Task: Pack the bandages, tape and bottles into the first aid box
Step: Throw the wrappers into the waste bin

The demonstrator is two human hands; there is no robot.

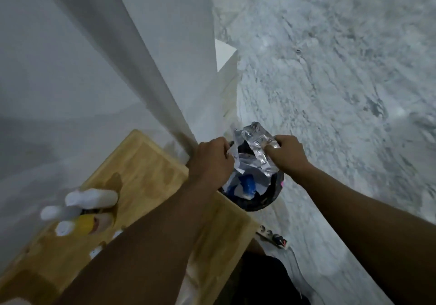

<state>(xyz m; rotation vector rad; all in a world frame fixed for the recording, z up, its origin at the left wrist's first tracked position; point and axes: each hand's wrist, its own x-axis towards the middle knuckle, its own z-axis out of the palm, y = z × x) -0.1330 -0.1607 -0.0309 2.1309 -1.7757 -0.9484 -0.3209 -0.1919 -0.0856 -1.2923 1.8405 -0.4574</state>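
Both my hands are stretched out past the wooden table [151, 177] over a small bin lined with a black bag [264, 201] on the floor. My left hand [212, 160] pinches a scrap of white wrapper [236, 153]. My right hand [289, 155] grips a clear crinkled plastic wrapper [260, 149] above the bin. Inside the bin lie white and blue scraps. On the table at the left stand white bottles [92, 198] and a yellow bottle with a white cap [80, 225], all blurred. The first aid box is not in view.
A white wall and a white corner post [151, 64] rise behind the table. The marbled grey floor [330, 68] spreads to the right. A white power strip [273, 236] lies on the floor near the table's edge.
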